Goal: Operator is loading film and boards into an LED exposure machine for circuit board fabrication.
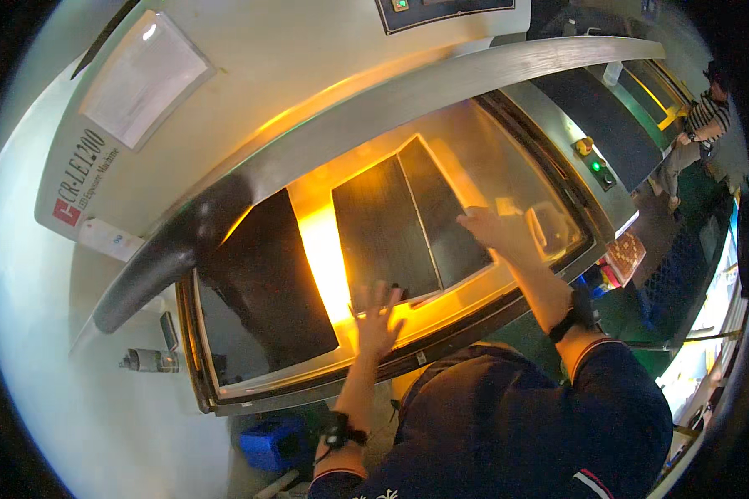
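A large cream exposure machine (250, 75) fills the view, its grey lid (441, 91) raised and running from about nine o'clock up to two o'clock. Beneath the lid lies the glowing glass bed (324, 241), lit amber from within and framed by a dark metal rim. At eight o'clock on the bed rests a dark rectangular sheet (266, 283), apart from the hands. At the centre sits a dark panel (408, 220) made of two halves divided by a thin pale seam, tilted so its far end points to twelve o'clock.

The person's dark navy sleeves and torso come in from six o'clock. At two o'clock, well apart, another person in a striped top (707, 116) stands by a green walkway. A blue bin (270, 441) sits on the floor at seven o'clock.

The right hand (487, 226) lies flat on the panel's right edge, fingers open and extended, pressing rather than gripping. The left hand (376, 316) rests at the panel's near edge at six o'clock, fingers (366, 293) spread wide, holding nothing. Each wrist wears a black band. A small green-lit button (597, 165) and a yellow knob (584, 146) sit on the machine's side at three o'clock.
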`<action>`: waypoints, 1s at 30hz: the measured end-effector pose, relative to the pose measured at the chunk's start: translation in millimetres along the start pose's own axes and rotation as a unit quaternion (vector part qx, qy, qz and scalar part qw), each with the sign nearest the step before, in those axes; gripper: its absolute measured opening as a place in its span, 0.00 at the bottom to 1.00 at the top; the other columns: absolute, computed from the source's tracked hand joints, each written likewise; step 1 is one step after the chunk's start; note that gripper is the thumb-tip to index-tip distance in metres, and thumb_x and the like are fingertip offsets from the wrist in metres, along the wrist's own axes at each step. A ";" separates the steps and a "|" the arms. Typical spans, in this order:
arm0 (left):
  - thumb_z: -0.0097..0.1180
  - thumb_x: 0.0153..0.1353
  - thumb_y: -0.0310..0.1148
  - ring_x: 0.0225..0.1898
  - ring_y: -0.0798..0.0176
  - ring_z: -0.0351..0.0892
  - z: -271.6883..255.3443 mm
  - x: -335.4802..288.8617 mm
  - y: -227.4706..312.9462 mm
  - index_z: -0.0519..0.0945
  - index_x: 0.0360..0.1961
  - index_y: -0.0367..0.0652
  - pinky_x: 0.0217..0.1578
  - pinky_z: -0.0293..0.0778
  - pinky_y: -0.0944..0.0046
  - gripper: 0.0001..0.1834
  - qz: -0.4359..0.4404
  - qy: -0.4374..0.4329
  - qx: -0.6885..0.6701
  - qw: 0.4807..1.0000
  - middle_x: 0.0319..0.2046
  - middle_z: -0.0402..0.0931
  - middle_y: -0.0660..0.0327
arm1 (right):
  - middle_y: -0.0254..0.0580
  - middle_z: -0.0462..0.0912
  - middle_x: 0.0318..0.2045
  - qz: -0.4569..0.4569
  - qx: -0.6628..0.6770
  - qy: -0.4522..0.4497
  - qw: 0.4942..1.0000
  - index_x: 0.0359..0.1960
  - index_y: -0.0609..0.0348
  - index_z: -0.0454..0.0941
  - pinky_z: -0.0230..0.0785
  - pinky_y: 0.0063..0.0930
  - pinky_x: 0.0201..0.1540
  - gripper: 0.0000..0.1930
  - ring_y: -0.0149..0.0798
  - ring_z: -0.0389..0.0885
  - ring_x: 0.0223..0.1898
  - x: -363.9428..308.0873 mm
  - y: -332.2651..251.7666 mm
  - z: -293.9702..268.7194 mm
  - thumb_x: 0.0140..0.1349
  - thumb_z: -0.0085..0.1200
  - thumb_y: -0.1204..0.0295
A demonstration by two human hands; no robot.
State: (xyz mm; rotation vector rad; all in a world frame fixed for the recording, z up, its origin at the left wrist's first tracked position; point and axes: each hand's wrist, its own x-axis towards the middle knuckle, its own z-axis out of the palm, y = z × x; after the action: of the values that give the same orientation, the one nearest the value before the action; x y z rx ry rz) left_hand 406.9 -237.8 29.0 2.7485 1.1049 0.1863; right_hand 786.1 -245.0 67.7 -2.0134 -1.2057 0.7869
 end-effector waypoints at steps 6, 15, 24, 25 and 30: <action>0.47 0.67 0.58 0.76 0.44 0.44 38.4 37.2 34.0 0.58 0.74 0.67 0.67 0.34 0.21 0.36 -0.038 -0.022 0.084 0.995 0.77 0.47 0.67 | 0.61 0.81 0.51 0.052 -0.192 0.129 0.972 0.59 0.63 0.73 0.71 0.50 0.57 0.33 0.61 0.80 0.52 -11.6 81.4 -111.9 0.65 0.52 0.46; 0.43 0.69 0.58 0.77 0.44 0.42 29.0 56.7 -0.2 0.59 0.74 0.67 0.67 0.33 0.20 0.33 -0.040 -0.030 0.082 0.995 0.77 0.46 0.68 | 0.52 0.53 0.75 -0.143 -0.361 0.070 0.919 0.72 0.37 0.61 0.39 0.60 0.74 0.38 0.59 0.50 0.75 -45.0 97.8 -30.1 0.62 0.52 0.41; 0.41 0.70 0.59 0.77 0.43 0.41 29.9 73.4 3.3 0.57 0.74 0.65 0.67 0.32 0.20 0.34 -0.051 -0.047 0.089 0.994 0.77 0.47 0.65 | 0.48 0.52 0.76 -0.226 -0.358 0.017 0.906 0.73 0.30 0.60 0.38 0.60 0.74 0.37 0.56 0.50 0.75 6.1 75.9 -18.0 0.64 0.46 0.37; 0.41 0.70 0.59 0.77 0.43 0.41 28.5 71.2 4.8 0.56 0.74 0.64 0.67 0.31 0.20 0.34 -0.045 -0.034 0.112 0.992 0.77 0.46 0.64 | 0.48 0.52 0.76 -0.236 -0.359 0.029 0.902 0.73 0.29 0.60 0.38 0.60 0.74 0.37 0.56 0.50 0.75 8.0 74.9 -16.7 0.63 0.46 0.37; 0.46 0.64 0.64 0.75 0.29 0.34 -66.1 74.3 27.9 0.49 0.74 0.34 0.67 0.23 0.21 0.51 -0.061 0.295 0.084 0.950 0.75 0.41 0.39 | 0.49 0.49 0.76 -0.250 -0.339 0.039 0.906 0.74 0.36 0.59 0.35 0.60 0.75 0.39 0.55 0.45 0.76 10.5 77.6 -22.4 0.62 0.50 0.39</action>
State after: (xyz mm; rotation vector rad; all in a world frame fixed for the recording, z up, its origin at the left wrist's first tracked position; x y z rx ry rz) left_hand 467.1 -198.5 103.2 2.8312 1.4772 0.9930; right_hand 847.0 -268.7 19.1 -2.0474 -2.0305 0.0111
